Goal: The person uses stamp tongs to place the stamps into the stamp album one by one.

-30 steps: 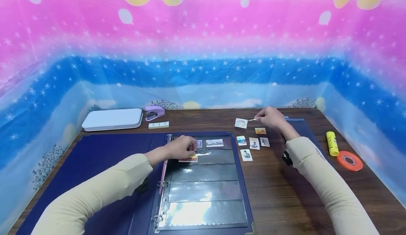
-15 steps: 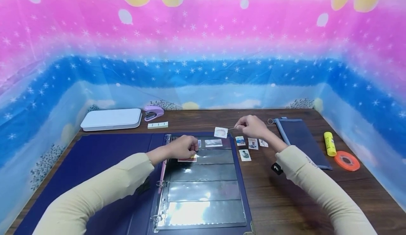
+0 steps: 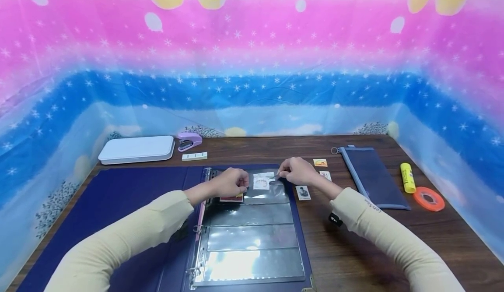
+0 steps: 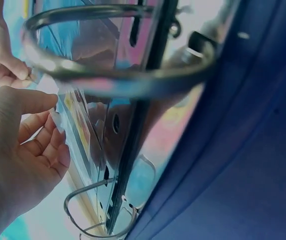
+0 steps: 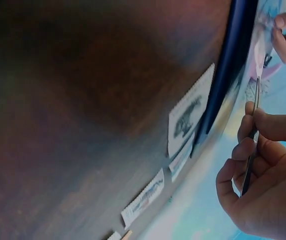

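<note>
My right hand holds tweezers between thumb and fingers. Their tips grip a pale stamp with a faint curved print, over the upper rows of the clear stamp-album page. In this view it partly overlaps a grey stamp in the top row. My left hand is at the page's upper left, thumb and fingertips pinching the edge of a clear pocket. Just under that hand, a red and yellow stamp shows in the second row.
The open navy ring binder spreads left. Loose stamps, including a portrait one and an orange one, lie right of it. Further right are a mesh pouch, glue stick and orange tape roll. Behind stand a white case and purple stapler.
My right hand has carried the pale stamp in the tweezers from the table at the right, leftward and nearer, to over the album page. My left hand has stayed at the pocket.
</note>
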A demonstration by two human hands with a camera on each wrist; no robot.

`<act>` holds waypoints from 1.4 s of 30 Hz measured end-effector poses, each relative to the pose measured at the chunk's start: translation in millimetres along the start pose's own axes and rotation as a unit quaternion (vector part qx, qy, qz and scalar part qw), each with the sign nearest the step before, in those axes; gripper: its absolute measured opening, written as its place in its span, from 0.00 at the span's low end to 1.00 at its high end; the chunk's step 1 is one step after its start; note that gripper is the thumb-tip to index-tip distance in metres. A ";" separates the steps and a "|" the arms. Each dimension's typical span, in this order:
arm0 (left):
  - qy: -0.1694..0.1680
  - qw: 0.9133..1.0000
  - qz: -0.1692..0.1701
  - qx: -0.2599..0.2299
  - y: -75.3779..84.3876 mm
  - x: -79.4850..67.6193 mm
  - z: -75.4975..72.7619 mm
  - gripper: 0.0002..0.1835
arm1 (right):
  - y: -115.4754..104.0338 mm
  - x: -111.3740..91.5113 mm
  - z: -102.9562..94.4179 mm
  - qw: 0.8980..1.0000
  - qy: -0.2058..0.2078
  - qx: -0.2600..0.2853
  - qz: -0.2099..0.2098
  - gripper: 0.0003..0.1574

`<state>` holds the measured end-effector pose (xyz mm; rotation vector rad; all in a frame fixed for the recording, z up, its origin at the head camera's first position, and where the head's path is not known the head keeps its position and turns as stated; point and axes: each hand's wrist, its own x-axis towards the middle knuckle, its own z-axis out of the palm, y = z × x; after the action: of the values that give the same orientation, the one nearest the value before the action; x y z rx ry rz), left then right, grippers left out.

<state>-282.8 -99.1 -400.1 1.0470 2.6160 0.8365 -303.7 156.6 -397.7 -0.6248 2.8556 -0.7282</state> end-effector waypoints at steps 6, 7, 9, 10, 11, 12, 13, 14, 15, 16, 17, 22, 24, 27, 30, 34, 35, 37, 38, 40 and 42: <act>0.004 1.000 0.002 -0.009 1.9 0.8 1.3 0.03 | -2.7 -1.3 5.1 1.000 -0.008 -0.005 -0.011 0.09; 0.006 1.000 0.003 -0.011 1.6 1.1 1.6 0.03 | -3.1 -1.8 5.8 1.000 -0.008 -0.007 -0.015 0.09; 0.008 1.000 0.002 -0.011 1.5 1.5 2.1 0.03 | -3.8 -2.6 6.6 1.000 -0.011 -0.005 -0.025 0.09; 0.009 1.000 0.002 -0.011 1.3 1.7 2.4 0.03 | -4.1 -3.4 6.9 0.999 -0.014 -0.003 -0.029 0.09; 0.011 1.000 0.001 -0.012 1.3 2.1 2.8 0.03 | -4.1 -3.8 7.4 0.999 -0.016 -0.001 -0.033 0.09; 0.012 1.000 0.001 -0.012 1.4 2.4 3.0 0.03 | -4.1 -4.1 7.9 0.999 -0.018 -0.001 -0.036 0.09; 0.014 1.000 0.001 -0.013 1.5 2.8 3.3 0.03 | -4.1 -4.3 8.2 0.999 -0.020 0.000 -0.037 0.09; 0.015 1.000 0.001 -0.012 1.6 3.2 3.7 0.03 | -4.1 -4.4 8.3 0.999 -0.023 0.004 -0.038 0.09; 0.017 1.000 0.001 -0.012 1.7 3.5 3.9 0.03 | -3.8 -4.5 8.3 0.999 -0.024 0.003 -0.042 0.09; 0.019 1.000 0.001 -0.012 1.9 3.9 4.1 0.04 | -3.6 -4.6 8.4 0.999 -0.027 0.005 -0.044 0.09; 0.020 1.000 0.001 -0.011 2.1 4.2 4.3 0.04 | -3.3 -4.5 8.4 0.998 -0.028 0.005 -0.047 0.09; 0.021 1.000 0.000 -0.014 3.3 5.4 5.1 0.04 | -2.0 -5.0 7.5 0.997 -0.032 0.014 -0.072 0.09; 0.018 1.000 -0.003 -0.018 3.4 5.8 5.5 0.04 | -1.3 -5.3 7.3 0.995 -0.032 0.016 -0.090 0.09; 0.014 1.000 -0.006 -0.020 3.1 6.4 6.2 0.04 | -0.9 -5.2 7.6 0.994 -0.036 0.019 -0.100 0.10; 0.015 1.000 -0.005 -0.020 2.6 7.2 6.9 0.04 | -1.5 -4.6 8.4 0.995 -0.039 0.016 -0.090 0.10; 0.018 1.000 0.001 -0.020 1.6 7.8 7.9 0.05 | -0.2 -2.7 9.7 0.997 -0.044 0.018 -0.067 0.09; 0.018 1.000 -0.001 -0.020 1.2 7.8 8.2 0.05 | 0.0 -2.4 9.9 0.997 -0.045 0.018 -0.065 0.09; 0.017 1.000 0.001 -0.021 0.4 7.8 8.8 0.05 | 0.1 -1.6 10.1 0.997 -0.046 0.019 -0.066 0.09; 0.016 1.000 -0.001 -0.021 0.2 7.9 9.0 0.05 | 0.1 -1.1 10.3 0.996 -0.047 0.020 -0.068 0.09; 0.016 1.000 -0.001 -0.021 -0.4 8.3 9.4 0.05 | -0.6 0.1 10.4 0.996 -0.048 0.019 -0.073 0.09; 0.017 1.000 -0.004 -0.021 -0.5 9.2 9.4 0.05 | -1.6 0.8 10.2 0.995 -0.050 0.018 -0.080 0.09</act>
<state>-286.2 -89.0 -407.9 1.0195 2.6169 0.9118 -301.6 150.6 -405.9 -0.8678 2.7196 -0.7459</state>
